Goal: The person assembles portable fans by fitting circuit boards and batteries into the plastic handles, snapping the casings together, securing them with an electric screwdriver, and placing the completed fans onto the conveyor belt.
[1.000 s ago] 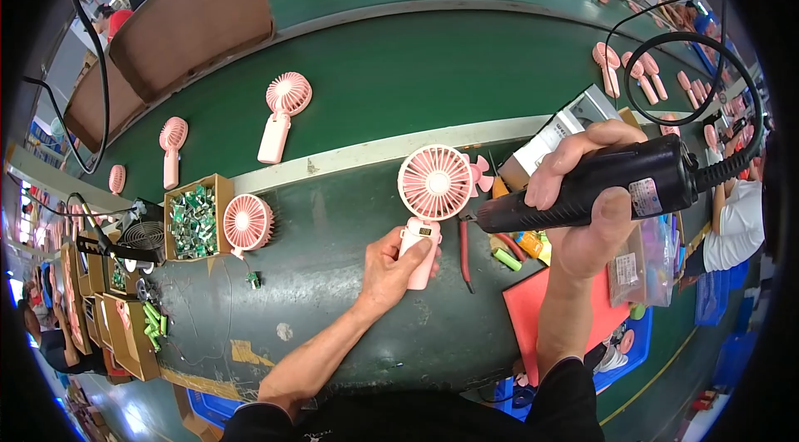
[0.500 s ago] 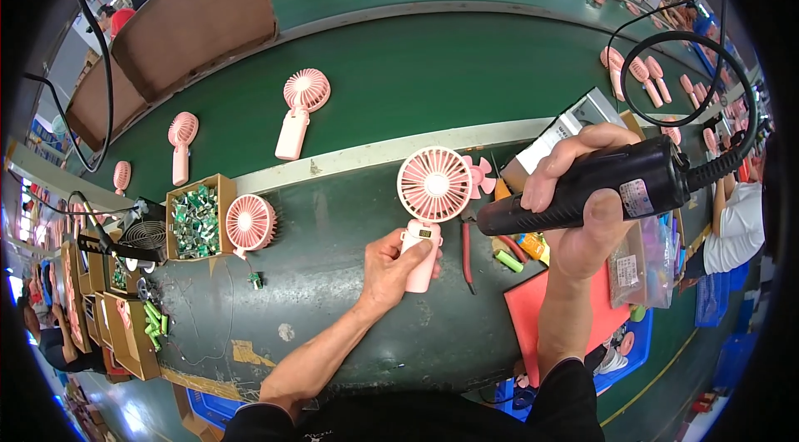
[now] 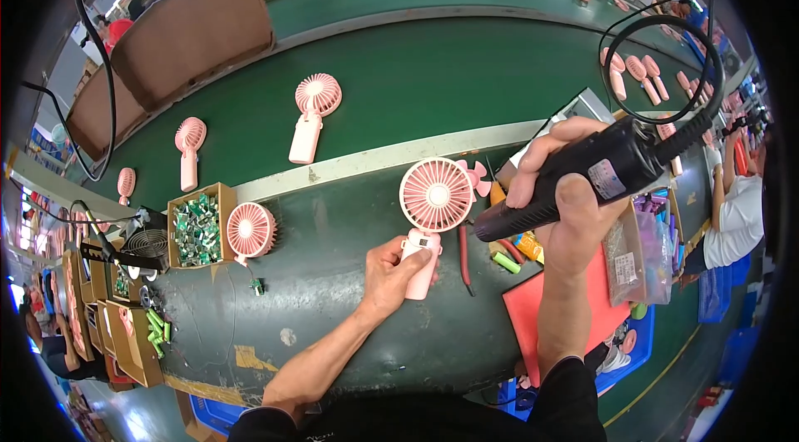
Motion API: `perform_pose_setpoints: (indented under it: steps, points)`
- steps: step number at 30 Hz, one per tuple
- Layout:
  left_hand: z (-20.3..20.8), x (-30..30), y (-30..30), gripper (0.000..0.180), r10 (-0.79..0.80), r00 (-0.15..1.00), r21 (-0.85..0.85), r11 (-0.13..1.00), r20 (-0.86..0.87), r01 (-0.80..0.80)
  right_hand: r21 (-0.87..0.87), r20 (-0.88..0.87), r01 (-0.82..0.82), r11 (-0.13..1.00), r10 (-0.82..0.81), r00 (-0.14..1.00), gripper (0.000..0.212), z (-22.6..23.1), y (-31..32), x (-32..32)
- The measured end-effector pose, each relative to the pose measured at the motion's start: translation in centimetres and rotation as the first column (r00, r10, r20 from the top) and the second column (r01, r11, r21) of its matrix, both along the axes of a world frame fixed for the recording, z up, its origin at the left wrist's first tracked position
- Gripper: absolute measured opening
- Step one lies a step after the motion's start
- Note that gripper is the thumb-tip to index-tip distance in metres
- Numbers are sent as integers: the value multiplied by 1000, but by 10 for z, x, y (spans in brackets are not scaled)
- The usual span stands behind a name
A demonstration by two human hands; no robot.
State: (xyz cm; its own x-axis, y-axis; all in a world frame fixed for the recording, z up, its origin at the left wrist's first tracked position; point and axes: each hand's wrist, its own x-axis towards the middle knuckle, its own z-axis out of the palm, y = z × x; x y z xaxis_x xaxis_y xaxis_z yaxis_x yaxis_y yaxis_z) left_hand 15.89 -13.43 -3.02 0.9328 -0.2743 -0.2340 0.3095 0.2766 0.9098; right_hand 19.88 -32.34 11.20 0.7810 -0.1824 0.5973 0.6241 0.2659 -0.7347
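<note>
My left hand (image 3: 389, 277) is closed round the handle of a pink handheld fan (image 3: 436, 195), its round grille pointing away from me and the thumb lying on the handle's front. To the right, my right hand (image 3: 568, 201) grips a black corded electric screwdriver (image 3: 599, 171). The tool's dark tip points left, toward the fan, with a gap between them. Just behind the fan's grille lies a loose pink fan blade (image 3: 477, 178). Red-handled pliers (image 3: 465, 263) lie right of the fan handle. A separate pink fan head (image 3: 250, 230) with a small green board on wires sits to the left.
A cardboard box of green circuit boards (image 3: 198, 225) stands at the left. Several pink fans, one nearby (image 3: 310, 119), lie on the green conveyor belt (image 3: 416, 67). Right of me are a red sheet (image 3: 533, 309), a green battery cell (image 3: 505, 262) and plastic bags (image 3: 653, 263).
The fans on the belt have shifted slightly right. The screwdriver has tilted and moved a little left and down. Its display is dark now on the held fan, which sits slightly lower.
</note>
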Motion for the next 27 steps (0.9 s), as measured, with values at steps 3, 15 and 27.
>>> perform_pose_setpoints:
  steps: [3,15,27]
  points:
    - [1,0,-1,26,15,1000,-12,1000,-23,-16,89,-48,-21,996,26,998,37,0,3,0]
    - [-5,5,-4,25,109,994,-116,987,-5,-109,54,-41,-14,998,16,999,35,-1,3,1]
    - [-3,4,-3,26,161,985,-42,986,62,-158,43,-30,14,999,-13,999,38,0,-4,-4]
